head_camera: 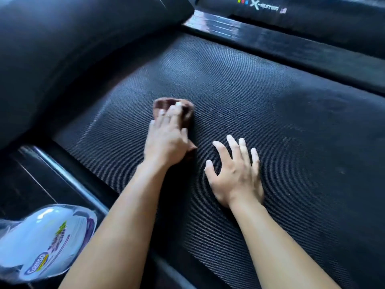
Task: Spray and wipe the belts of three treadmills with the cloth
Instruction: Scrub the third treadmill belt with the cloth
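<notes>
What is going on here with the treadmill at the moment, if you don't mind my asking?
A person is wiping a treadmill belt. The left hand presses a brown cloth flat onto the belt near its front end, while the right hand rests on the belt with fingers spread and holds nothing. A spray bottle sits at the lower left, beside the left forearm, with neither hand on it.

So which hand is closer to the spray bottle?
The left hand. It presses the cloth on the belt, on the side where the spray bottle sits. The right hand rests further away, fingers spread.
</notes>
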Tool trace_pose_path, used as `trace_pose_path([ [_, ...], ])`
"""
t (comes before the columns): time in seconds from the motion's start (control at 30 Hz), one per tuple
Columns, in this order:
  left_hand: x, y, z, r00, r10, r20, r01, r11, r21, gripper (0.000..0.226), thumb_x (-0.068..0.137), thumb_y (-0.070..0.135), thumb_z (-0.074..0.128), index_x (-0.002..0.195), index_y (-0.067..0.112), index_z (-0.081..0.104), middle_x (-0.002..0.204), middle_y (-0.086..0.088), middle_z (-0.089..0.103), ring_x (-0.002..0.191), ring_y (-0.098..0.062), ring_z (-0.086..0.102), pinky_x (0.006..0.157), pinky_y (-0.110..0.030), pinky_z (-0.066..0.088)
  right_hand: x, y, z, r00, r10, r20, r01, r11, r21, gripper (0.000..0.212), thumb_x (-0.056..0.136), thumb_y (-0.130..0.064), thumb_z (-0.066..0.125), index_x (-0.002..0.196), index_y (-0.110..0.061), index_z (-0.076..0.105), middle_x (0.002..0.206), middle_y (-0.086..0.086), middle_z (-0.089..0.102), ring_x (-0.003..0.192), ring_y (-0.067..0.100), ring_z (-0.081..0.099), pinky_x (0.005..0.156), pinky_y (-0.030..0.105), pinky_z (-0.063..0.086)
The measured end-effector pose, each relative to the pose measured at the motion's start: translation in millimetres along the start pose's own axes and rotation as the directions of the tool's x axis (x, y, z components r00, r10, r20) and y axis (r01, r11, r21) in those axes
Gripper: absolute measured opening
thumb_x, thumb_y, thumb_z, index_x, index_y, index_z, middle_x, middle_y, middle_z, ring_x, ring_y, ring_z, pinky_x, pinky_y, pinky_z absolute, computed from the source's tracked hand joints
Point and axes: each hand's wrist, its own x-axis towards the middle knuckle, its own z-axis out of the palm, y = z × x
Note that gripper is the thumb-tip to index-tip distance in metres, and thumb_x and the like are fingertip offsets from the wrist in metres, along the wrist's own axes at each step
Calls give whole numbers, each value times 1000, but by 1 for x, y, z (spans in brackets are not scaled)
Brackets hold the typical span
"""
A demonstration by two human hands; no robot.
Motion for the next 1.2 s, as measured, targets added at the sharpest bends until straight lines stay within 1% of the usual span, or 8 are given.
trace_pose_path([
  [0.13, 32, -40, -21, 961, -275, -22, 273, 961, -44, 72, 97, 32, 46, 159, 15, 14, 167, -4, 14, 154, -26, 8, 124, -47, 8, 0, -1, -1, 1000, -7, 20, 7, 1000, -9, 61, 90, -55, 31, 147, -32, 36, 163, 4, 22, 151, 26, 10, 122, 47, -2],
  [0.23, 81, -45, -28, 957, -290, 23, 291, 957, -16, 79, 94, 35, 55, 159, 16, 13, 167, -2, 14, 154, -26, 7, 124, -48, 8, 0, -1, 0, 1000, 0, 14, 0, 1000, -5, 62, 90, -54, 31, 147, -31, 36, 162, 5, 23, 151, 27, 10, 122, 48, -2],
  [0.43, 129, 3, -13, 993, -53, 102, 53, 999, 5, 70, 94, 29, 51, 158, 19, 23, 165, -1, 21, 152, -29, 13, 123, -46, 14, 0, 0, -2, 999, -13, 45, 15, 999, -31, 59, 93, -54, 30, 149, -34, 28, 164, 3, 16, 152, 25, 3, 122, 47, -4],
  [0.67, 53, 39, 10, 963, 249, 100, -247, 969, -25, 62, 98, 32, 47, 156, 27, 28, 163, 3, 27, 152, -26, 16, 123, -41, 14, 1, -1, -2, 999, -1, 40, 2, 1000, -27, 65, 89, -55, 26, 149, -33, 32, 164, 1, 17, 152, 23, 4, 121, 46, -3],
  [0.8, 1, 15, 1, 986, 144, 83, -146, 989, 19, 61, 98, 38, 38, 157, 30, 24, 165, 6, 21, 153, -22, 12, 123, -43, 13, 1, 0, -2, 999, -2, 40, 2, 1000, -17, 64, 88, -55, 27, 149, -34, 31, 164, 0, 16, 152, 23, 3, 121, 45, -6],
  [0.9, -3, -10, -13, 996, -79, 38, 78, 997, 13, 68, 95, 33, 47, 158, 26, 22, 166, 2, 19, 153, -25, 11, 123, -47, 14, 0, -1, -2, 999, -1, 50, 2, 1000, -15, 62, 90, -55, 28, 148, -35, 31, 164, 0, 15, 152, 23, 2, 121, 45, -6],
  [1.03, 31, -23, -27, 948, -316, 29, 316, 949, 10, 86, 90, 39, 61, 159, 21, 13, 167, 2, 11, 154, -26, 4, 123, -48, 10, 0, 1, -4, 996, -15, 86, 14, 1000, 13, 62, 91, -56, 25, 150, -36, 28, 165, -1, 10, 152, 23, -3, 120, 45, -11],
  [1.2, 97, -39, -29, 902, -431, -34, 431, 902, -15, 96, 86, 47, 68, 159, 19, 13, 167, 0, 10, 154, -26, 3, 124, -49, 6, 4, 6, -14, 990, -23, 138, 19, 1000, 25, 64, 91, -58, 24, 151, -34, 26, 164, -2, 13, 152, 21, -1, 121, 45, -5],
])
